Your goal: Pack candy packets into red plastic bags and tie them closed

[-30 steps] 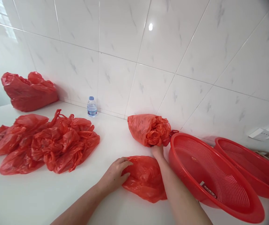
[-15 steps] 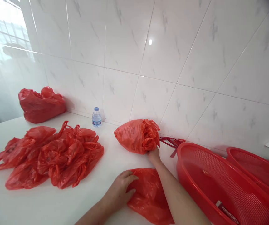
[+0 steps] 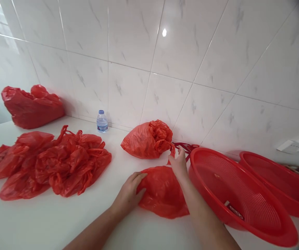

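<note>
Crowding the rt hand (image 3: 179, 164): red basket (image 3: 256, 194); bag heap (image 3: 58, 163) lies left.

Both bare forearms reach forward from the lower edge. Left hand (image 3: 128, 196): palm down, fingers extended and flat. Right hand (image 3: 180, 166): farther forward, back uppermost, fingers loosely curled.

No legible text
The blue label on the water bottle (image 3: 102, 121) and the small sticker inside the red basket (image 3: 234, 209) are both too small and blurred to read.
</note>
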`<action>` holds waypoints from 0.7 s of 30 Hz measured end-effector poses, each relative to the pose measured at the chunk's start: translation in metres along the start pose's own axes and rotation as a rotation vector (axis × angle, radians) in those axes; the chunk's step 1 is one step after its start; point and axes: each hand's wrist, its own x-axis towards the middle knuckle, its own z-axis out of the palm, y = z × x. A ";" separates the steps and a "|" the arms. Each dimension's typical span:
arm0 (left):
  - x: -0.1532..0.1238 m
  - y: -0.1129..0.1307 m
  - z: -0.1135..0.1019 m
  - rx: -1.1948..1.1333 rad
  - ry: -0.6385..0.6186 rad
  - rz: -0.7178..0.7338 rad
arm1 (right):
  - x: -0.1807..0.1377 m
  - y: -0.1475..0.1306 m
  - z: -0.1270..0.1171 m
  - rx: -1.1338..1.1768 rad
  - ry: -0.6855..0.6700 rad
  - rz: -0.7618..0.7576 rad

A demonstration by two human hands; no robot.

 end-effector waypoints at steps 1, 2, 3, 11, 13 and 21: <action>0.000 0.000 0.000 0.007 0.010 -0.004 | -0.011 -0.006 -0.011 0.060 0.002 -0.011; 0.000 0.001 0.000 0.014 0.019 -0.009 | -0.024 -0.013 -0.022 0.134 -0.032 -0.056; 0.000 0.001 0.001 0.021 0.023 -0.013 | -0.037 -0.019 -0.031 0.181 -0.107 -0.110; 0.000 0.007 -0.002 0.004 0.103 -0.013 | -0.113 -0.012 -0.051 -0.099 -0.705 -0.277; 0.000 0.008 -0.002 0.000 0.127 -0.041 | -0.120 -0.003 -0.048 -0.131 -0.730 -0.260; -0.001 0.005 -0.004 -0.122 0.230 -0.261 | -0.132 -0.010 -0.065 -0.060 -0.601 -0.311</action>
